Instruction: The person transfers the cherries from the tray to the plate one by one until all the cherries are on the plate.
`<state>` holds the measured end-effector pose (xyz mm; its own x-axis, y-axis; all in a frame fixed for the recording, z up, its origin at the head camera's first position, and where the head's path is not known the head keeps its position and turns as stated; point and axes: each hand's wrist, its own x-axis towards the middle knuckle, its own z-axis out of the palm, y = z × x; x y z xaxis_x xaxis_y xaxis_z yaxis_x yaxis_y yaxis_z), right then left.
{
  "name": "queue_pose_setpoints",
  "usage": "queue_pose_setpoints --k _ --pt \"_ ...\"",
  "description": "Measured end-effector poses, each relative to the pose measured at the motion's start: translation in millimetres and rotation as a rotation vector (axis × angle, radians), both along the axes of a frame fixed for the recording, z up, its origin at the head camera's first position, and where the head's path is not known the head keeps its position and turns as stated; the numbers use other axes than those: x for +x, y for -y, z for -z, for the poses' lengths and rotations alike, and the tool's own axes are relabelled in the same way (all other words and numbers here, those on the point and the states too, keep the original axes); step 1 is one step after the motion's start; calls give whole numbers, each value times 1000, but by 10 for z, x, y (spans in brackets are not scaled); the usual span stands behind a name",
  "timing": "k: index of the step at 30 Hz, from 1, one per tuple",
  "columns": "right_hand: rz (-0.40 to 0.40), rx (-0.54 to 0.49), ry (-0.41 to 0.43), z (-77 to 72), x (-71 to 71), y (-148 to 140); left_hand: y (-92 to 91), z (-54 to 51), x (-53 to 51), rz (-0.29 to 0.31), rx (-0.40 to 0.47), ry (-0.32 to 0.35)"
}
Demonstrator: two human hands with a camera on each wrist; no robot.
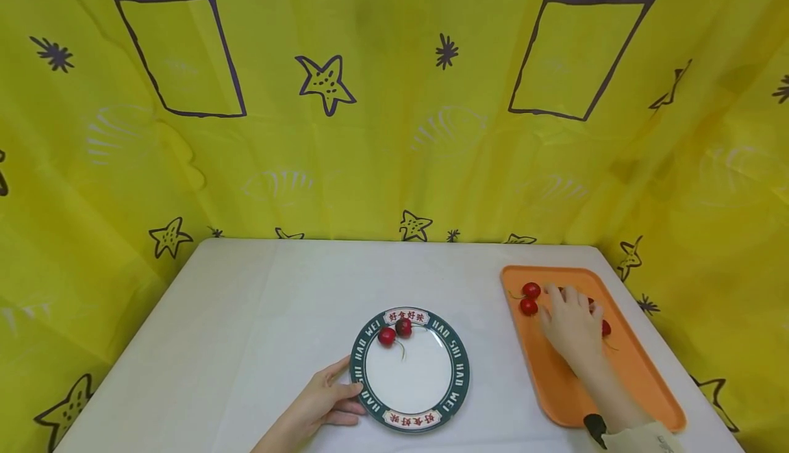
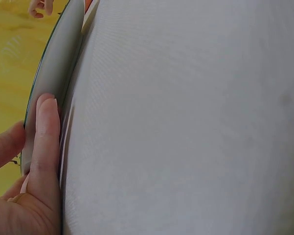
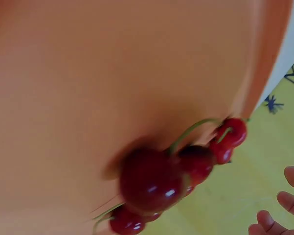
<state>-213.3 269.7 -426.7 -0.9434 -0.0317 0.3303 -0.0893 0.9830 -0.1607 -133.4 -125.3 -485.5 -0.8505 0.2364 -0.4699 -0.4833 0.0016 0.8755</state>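
Noting left grip [image 1: 327,397] pinching plate [image 1: 408,379], right grip [image 1: 573,326] spread over cherries [image 3: 151,181] on tray [image 1: 557,395]; I judge hasty closing could scatter them.

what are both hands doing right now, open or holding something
Left hand: closed, pinching the plate at its rim.
Right hand: open, over the cherries on the orange tray, with nothing visibly held.

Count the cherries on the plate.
2: a bright cherry and a darker cherry just right of it, both toward the far side of the plate. None there look hidden.
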Motion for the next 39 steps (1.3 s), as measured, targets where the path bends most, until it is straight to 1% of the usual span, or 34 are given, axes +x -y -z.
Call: queue_pose_setpoints --k 5,8,13,16,21,26,33,39 --pt "78 2 46 37 41 -240 -1 -6 1 -1 0 -1" --pt "123 -16 73 69 70 -379 1 -13 2 0 -2 -1" --pt "193 -37 174 103 132 -579 7 -12 5 0 6 -5" --pt "218 -36 216 126 158 -685 12 -4 10 -5 15 -8" --pt "240 -52 277 177 175 -821 12 6 16 -13 15 -6" --pt "266 -51 357 185 162 -907 7 2 15 -12 22 -6" --pt "254 -41 400 213 179 -989 5 2 18 -10 28 -7" --pt "249 -43 491 231 184 -1050 7 7 12 0 32 -11"
